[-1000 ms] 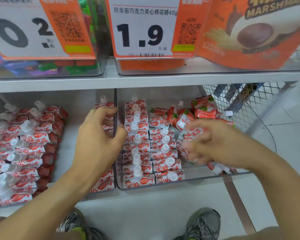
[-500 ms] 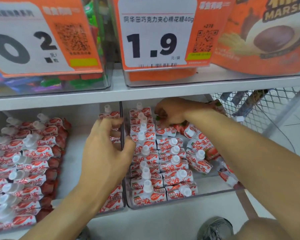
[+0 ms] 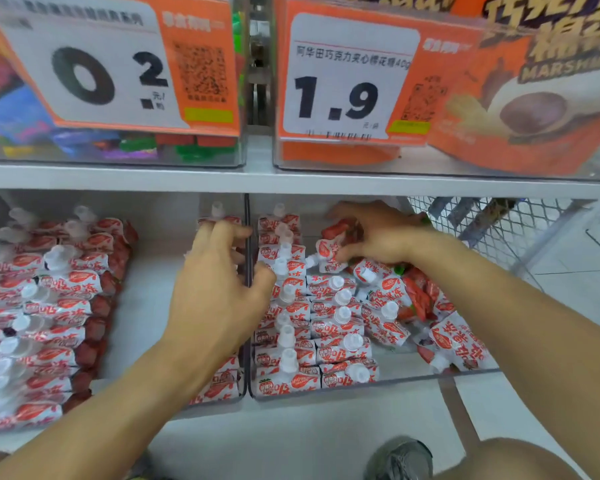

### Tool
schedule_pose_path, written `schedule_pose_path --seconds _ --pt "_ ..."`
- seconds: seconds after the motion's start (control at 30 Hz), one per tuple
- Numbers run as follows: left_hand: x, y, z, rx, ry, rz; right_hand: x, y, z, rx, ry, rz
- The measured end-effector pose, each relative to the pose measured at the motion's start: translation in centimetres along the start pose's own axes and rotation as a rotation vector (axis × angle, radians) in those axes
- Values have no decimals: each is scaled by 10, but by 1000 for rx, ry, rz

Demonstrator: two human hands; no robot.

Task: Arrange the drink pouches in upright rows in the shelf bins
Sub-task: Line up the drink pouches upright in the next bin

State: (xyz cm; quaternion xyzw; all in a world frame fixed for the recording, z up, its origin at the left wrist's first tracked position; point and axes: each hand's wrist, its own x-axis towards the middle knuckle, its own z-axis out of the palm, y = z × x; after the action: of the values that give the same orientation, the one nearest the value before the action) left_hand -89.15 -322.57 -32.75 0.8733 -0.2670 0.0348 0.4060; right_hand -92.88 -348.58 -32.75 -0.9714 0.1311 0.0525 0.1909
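Observation:
Red-and-white drink pouches with white caps fill two clear bins on the lower shelf. In the right bin (image 3: 378, 384) two upright rows of pouches (image 3: 312, 317) stand at its left side, with loose pouches (image 3: 420, 299) heaped on the right. My right hand (image 3: 378, 233) reaches to the back of that bin and pinches one pouch (image 3: 326, 258) by its top. My left hand (image 3: 219, 289) rests over the divider between the bins, fingers curled on a row of pouches in the left bin, thumb against a cap in the right bin.
The left bin holds rows of pouches (image 3: 45, 306) at its far left and a bare strip in the middle. An upper shelf (image 3: 291, 180) with price-tagged bins hangs close above. A wire mesh panel (image 3: 471, 223) stands at the right. My shoe (image 3: 400, 459) is on the floor below.
My right hand went from the bin's front right to the back and now pinches a pouch there. My left hand stayed over the divider. The view moved closer.

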Motion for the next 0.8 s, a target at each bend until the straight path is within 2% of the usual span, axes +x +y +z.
schedule_pose_path --seconds 0.07,0.13,0.2,0.23,0.3,0.37,0.43,0.5,0.53,0.67,0.8 --pt "0 0 0 8 -6 -1 -7 3 1 -27 -27 11" --pt "0 0 -1 4 -6 3 -12 7 0 -38 76 63" --pt "1 0 -1 0 -7 13 -14 12 0 71 199 112" --pt "1 -1 -1 1 -9 16 -14 13 -1 181 206 111" --pt "2 -2 -1 8 -17 17 -16 9 1 317 79 73" --pt "3 -2 -1 19 -26 28 -14 7 7 157 -25 -16" --pt "4 -3 -1 23 -31 35 -11 3 13 38 36 -66" --pt "4 -3 -1 17 -39 31 -9 -1 15 128 111 -41" --pt "3 -2 -2 11 -41 32 -8 -2 16 149 96 -33" --pt "3 -3 -3 -2 -46 44 -5 -5 12 96 -199 -22" --pt "4 -4 -3 5 -53 49 -2 -12 15 41 -147 -112"
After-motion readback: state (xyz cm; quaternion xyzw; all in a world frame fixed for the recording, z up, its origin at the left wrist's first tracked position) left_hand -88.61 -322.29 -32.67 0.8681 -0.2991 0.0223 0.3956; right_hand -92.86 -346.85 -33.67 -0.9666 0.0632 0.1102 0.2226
